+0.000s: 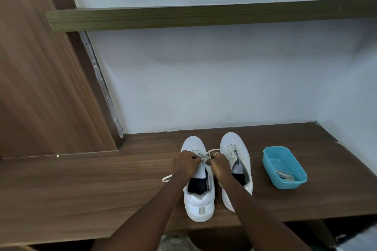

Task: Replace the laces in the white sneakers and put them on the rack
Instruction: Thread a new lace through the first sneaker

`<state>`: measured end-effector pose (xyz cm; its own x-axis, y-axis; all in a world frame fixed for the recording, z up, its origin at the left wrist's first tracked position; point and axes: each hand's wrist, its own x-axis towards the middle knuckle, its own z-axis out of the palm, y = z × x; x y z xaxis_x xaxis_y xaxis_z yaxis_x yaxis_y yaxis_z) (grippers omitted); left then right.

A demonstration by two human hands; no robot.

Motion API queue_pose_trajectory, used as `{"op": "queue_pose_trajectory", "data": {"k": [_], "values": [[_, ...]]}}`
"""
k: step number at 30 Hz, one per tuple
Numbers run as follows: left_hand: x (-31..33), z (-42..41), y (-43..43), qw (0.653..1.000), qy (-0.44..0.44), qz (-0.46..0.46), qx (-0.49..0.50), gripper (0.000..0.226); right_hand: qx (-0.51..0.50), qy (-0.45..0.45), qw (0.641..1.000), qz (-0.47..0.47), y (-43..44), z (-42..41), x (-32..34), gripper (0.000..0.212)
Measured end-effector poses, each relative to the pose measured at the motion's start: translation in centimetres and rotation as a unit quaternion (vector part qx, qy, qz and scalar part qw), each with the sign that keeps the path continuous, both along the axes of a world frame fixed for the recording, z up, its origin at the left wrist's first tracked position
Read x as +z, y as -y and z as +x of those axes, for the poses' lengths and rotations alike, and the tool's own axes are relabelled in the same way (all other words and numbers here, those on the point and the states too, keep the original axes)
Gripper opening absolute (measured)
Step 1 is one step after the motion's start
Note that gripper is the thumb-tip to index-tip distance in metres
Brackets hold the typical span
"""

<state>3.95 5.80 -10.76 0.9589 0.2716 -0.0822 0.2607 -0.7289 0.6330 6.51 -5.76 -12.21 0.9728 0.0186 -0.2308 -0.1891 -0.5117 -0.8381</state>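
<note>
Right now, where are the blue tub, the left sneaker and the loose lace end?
blue tub (293, 184): head view, near outer wall.
left sneaker (201, 208): head view, heel.
loose lace end (166, 178): head view, middle of the strip.

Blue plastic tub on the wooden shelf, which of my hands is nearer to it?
Right. The right hand pinches the white lace to the left of the blue plastic tub; the left hand grips the lace farther left, beyond the right one.
</note>
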Motion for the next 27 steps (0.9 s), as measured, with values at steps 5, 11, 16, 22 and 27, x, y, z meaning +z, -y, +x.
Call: {"op": "queue_pose_trajectory", "data": {"k": [5, 11, 16, 22, 27], "values": [[-0.3, 0.2, 0.1, 1.0, -0.003, -0.008, 0.021, 0.023, -0.001, -0.005, 1.0, 0.009, 0.2, 0.1, -0.2, 0.032], [-0.5, 0.3, 0.4, 1.0, -0.006, 0.01, 0.027, 0.027, -0.005, -0.011, 1.0, 0.027, 0.2, 0.1, -0.2, 0.031], [-0.6, 0.6, 0.5, 0.999, -0.016, 0.027, 0.014, 0.027, -0.005, -0.007, 1.0, 0.023, 0.2, -0.1, -0.1, 0.015], [-1.1, 1.0, 0.6, 1.0, -0.025, 0.015, 0.0, 0.03, 0.015, 0.033, 0.999, 0.039, 0.4, -0.7, 0.1, 0.022], [-1.4, 1.2, 0.6, 1.0, -0.022, 0.015, 0.0, 0.036, -0.063, 0.06, 0.994, 0.069, 0.3, -0.7, 0.4, 0.036]]}}
